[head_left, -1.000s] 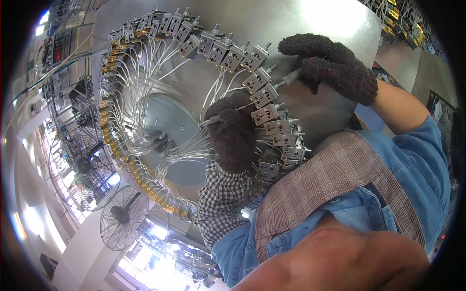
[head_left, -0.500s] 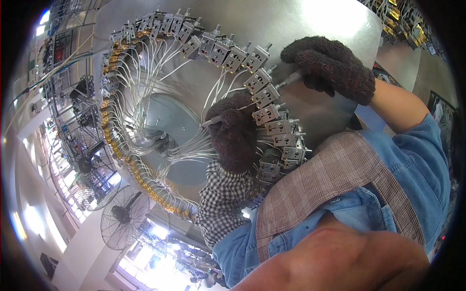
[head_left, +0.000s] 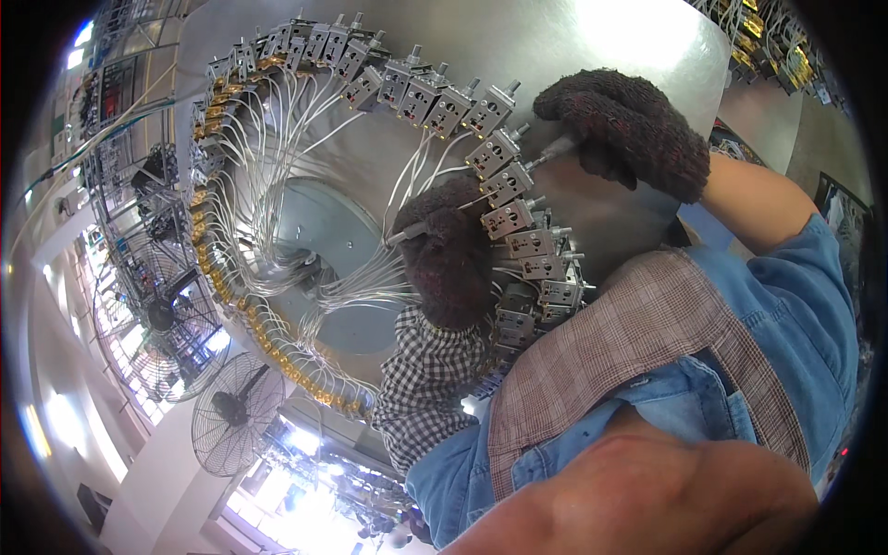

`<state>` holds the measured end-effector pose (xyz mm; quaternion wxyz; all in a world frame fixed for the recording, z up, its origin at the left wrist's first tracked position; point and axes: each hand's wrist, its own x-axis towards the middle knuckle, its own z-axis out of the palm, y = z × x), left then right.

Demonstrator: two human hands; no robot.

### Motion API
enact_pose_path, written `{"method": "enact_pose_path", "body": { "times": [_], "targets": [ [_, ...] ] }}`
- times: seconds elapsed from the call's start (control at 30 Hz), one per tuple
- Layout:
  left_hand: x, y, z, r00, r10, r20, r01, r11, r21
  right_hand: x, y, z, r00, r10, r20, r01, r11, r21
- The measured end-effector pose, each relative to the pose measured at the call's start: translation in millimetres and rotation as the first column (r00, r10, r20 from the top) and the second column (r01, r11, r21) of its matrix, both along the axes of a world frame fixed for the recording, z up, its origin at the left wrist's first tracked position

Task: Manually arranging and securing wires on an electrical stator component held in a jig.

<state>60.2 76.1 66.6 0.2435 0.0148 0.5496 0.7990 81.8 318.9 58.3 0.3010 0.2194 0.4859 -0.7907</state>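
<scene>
Right hand (head_left: 629, 129), dark knit glove, clenched around a slim metal tool (head_left: 553, 151), tip touching one grey switch block (head_left: 508, 182) on the ring. Left hand (head_left: 449, 254), same kind of glove, resting inside the ring among white wires (head_left: 351, 287); grip impossible to tell. Roughly twenty switch blocks visible around one round metal plate (head_left: 518, 46). Two floor fans (head_left: 236, 412) behind.
</scene>
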Motion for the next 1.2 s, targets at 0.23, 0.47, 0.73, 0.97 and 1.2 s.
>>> {"method": "enact_pose_path", "body": {
  "times": [0.23, 0.47, 0.73, 0.97, 1.2],
  "targets": [
    [0, -5, -5, 0.992, -0.013, -0.123, -0.018, 0.97, -0.244, 5, -3, 5, 0.981, -0.094, -0.169, 0.103, 0.994, 0.045],
    [-2, -6, -8, 0.997, 0.065, 0.033, -0.065, 0.998, -0.002, 6, -5, -3, 0.936, -0.119, -0.332, 0.148, 0.987, 0.062],
    [-2, -17, 1, 1.0, -0.023, -0.001, 0.023, 0.966, 0.257, 25, -4, 2, 0.913, -0.206, -0.352, 0.267, 0.955, 0.133],
    [13, -27, 3, 1.0, 0.007, 0.004, -0.007, 0.998, 0.066, 49, -18, 1, 0.946, -0.158, -0.284, 0.205, 0.969, 0.142],
    [12, -24, 0, 1.0, -0.006, -0.025, 0.009, 0.991, 0.135, 55, -37, -26, 0.737, 0.058, -0.674, 0.288, 0.874, 0.39]
  ]
}}
